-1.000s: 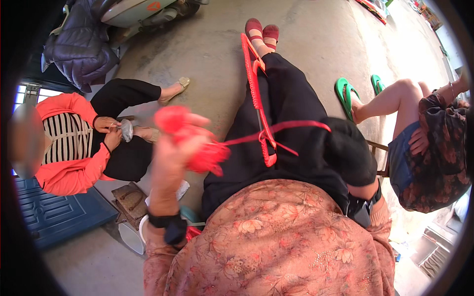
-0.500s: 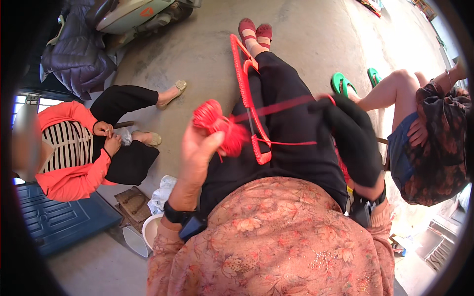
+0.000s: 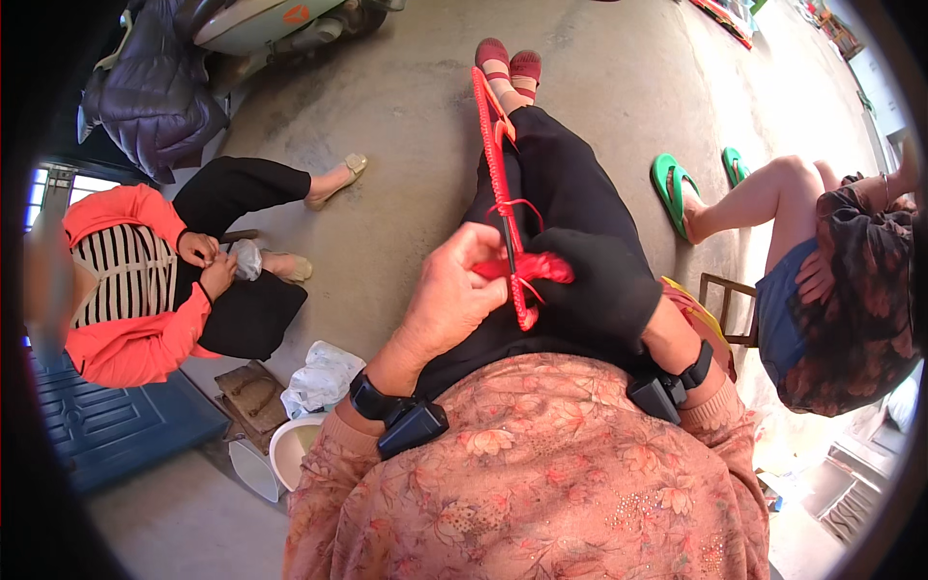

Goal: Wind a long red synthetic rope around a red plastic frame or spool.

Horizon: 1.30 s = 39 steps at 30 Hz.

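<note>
A long, narrow frame like a clothes hanger (image 3: 493, 145), wound with red cord, lies along my black-trousered legs. Near its closer end a dark, unwound stretch shows. Across that end lies a bundle of red cord (image 3: 547, 268), partly hidden by my fingers. My bare left hand (image 3: 445, 295) pinches the bundle's left end between thumb and fingers. From the right, my right hand (image 3: 604, 285), in a black glove, closes around the other end; its fingertips are mostly hidden. A loose loop of cord (image 3: 527, 205) curves off the frame just above my hands.
A person in a coral jacket (image 3: 135, 217) sits at left, holding a small clear plastic bag (image 3: 247, 259). Another person in green flip-flops (image 3: 669, 184) sits at right near a wooden stool (image 3: 730, 307). A white bucket (image 3: 290, 449) and a plastic bag (image 3: 324, 377) stand by my left elbow.
Both hands have come together over the frame's near end, the cord bundle moving right and down with the left. The strand stretched between them is no longer taut.
</note>
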Each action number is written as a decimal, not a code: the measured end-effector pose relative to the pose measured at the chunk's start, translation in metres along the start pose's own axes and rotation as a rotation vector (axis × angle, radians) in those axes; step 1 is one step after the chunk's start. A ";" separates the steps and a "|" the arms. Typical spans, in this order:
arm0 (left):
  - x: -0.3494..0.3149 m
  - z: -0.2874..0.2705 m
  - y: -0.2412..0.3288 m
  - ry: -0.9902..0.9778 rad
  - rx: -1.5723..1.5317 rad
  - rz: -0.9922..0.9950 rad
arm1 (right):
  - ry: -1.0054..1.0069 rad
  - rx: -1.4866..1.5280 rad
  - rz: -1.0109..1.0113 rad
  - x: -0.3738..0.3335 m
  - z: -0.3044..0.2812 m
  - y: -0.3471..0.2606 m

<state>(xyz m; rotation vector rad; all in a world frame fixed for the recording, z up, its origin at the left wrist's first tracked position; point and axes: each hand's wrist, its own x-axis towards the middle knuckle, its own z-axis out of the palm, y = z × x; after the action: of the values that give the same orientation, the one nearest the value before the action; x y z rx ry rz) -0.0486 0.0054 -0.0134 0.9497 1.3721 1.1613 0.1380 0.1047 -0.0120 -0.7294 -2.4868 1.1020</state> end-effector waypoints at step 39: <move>-0.114 -0.066 0.019 -0.285 -0.573 -0.306 | 0.393 1.269 0.540 -0.038 -0.034 0.014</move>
<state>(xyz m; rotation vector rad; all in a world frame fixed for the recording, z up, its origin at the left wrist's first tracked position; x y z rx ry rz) -0.1005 -0.1101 0.0286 0.4501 0.8455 1.0506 0.1904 0.1112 -0.0039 -1.0020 -0.8880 2.0686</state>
